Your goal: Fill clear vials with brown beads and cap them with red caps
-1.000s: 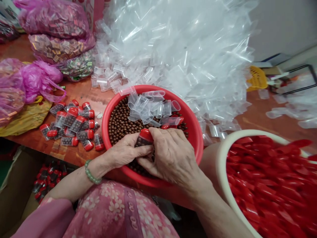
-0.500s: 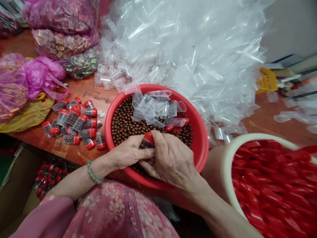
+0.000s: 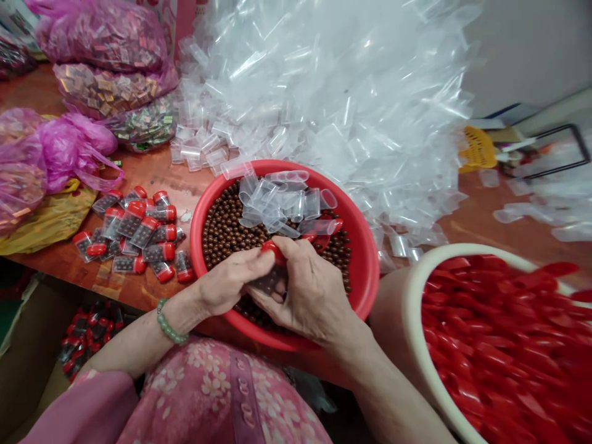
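Rising beyond the left hand [image 3: 234,280] and right hand [image 3: 308,290], a huge heap of clear plastic tubes [image 3: 324,105] covers the far side of a reddish-brown wooden table [image 3: 157,176]. Just right of the right hand sits a large cream-rimmed basin [image 3: 413,320] packed with glossy red plastic caps [image 3: 490,333]. Far ahead of the left hand lie bulging pink plastic bags [image 3: 99,37] and a mass of small foil packets [image 3: 106,92]. Directly under both hands is a round red plastic basin [image 3: 365,271], holding a mass of small brown balls [image 3: 224,228] with a cluster of loose clear tubes [image 3: 287,203] on top. Left of the left hand, capped tubes filled with brown balls [image 3: 139,231] lie scattered on the table. A pale green bead bracelet [image 3: 167,327] circles the left wrist. Both hands are closed together over the basin, gripping one small clear tube [image 3: 269,282] between them, its red cap [image 3: 272,250] against the left fingertips [image 3: 261,260].
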Action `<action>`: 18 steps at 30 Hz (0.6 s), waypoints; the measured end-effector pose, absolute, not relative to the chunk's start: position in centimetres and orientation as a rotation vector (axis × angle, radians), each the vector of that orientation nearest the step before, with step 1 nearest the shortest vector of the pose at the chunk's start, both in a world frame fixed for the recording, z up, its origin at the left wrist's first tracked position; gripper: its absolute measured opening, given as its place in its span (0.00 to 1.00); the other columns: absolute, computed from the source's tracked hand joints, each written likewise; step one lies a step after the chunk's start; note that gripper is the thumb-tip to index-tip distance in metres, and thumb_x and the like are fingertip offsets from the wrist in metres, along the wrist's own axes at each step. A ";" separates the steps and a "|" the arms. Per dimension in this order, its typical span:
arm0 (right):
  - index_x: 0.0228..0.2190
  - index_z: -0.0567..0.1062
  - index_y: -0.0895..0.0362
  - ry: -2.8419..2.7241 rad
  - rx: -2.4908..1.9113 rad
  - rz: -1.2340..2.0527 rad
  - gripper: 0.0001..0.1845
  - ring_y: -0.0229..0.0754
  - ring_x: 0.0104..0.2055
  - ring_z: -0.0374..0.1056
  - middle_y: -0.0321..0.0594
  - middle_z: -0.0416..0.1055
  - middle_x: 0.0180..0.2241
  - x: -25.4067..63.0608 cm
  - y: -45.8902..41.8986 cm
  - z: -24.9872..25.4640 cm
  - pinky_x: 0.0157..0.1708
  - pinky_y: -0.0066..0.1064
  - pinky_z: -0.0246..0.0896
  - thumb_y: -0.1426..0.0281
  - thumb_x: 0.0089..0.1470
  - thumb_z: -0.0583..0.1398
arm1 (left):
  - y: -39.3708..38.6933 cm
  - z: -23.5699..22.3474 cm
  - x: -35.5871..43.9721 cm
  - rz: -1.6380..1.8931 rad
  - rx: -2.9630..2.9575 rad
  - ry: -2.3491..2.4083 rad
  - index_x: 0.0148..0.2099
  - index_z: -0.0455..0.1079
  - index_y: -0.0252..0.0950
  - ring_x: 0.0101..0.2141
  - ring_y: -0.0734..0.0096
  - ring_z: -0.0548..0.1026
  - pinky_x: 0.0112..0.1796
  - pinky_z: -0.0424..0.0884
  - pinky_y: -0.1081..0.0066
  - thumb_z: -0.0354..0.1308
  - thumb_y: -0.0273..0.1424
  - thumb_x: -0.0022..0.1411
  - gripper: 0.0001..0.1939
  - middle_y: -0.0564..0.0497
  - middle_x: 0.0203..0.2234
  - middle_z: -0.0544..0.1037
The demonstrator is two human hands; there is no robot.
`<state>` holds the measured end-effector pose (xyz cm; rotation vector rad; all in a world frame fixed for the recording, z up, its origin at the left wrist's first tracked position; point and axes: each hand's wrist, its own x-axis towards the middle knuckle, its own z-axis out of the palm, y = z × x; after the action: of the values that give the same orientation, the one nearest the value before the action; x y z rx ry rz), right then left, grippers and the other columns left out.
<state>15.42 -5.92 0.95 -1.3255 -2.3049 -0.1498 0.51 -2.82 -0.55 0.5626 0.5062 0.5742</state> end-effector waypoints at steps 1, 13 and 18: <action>0.56 0.58 0.63 -2.288 -1.349 -0.076 0.34 0.51 0.39 0.69 0.52 0.71 0.39 15.4 -5.9 1.0 0.37 0.40 0.69 0.57 0.55 0.59 | -2.7 -0.5 0.5 0.550 0.525 0.523 0.33 0.72 0.30 0.26 0.74 0.72 0.34 0.70 0.71 0.60 0.54 0.55 0.27 0.50 0.23 0.75; 0.55 0.60 0.63 -2.199 -1.255 0.082 0.35 0.52 0.43 0.71 0.55 0.72 0.42 14.7 -5.5 0.4 0.42 0.42 0.70 0.56 0.53 0.62 | -2.7 -0.6 1.1 0.515 0.419 0.603 0.24 0.68 0.29 0.19 0.75 0.71 0.24 0.69 0.75 0.48 0.60 0.59 0.35 0.49 0.17 0.72; 0.56 0.60 0.65 -2.197 -1.210 -0.146 0.36 0.52 0.40 0.71 0.56 0.73 0.41 14.4 -5.8 -0.2 0.39 0.42 0.70 0.58 0.52 0.61 | -3.2 -0.8 1.2 0.540 0.532 0.651 0.20 0.64 0.32 0.16 0.77 0.67 0.21 0.65 0.75 0.46 0.63 0.57 0.37 0.52 0.14 0.68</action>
<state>14.39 -5.83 -0.17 -1.2100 -2.1969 -0.1461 1.19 -3.16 -0.83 0.5317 0.6509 0.5398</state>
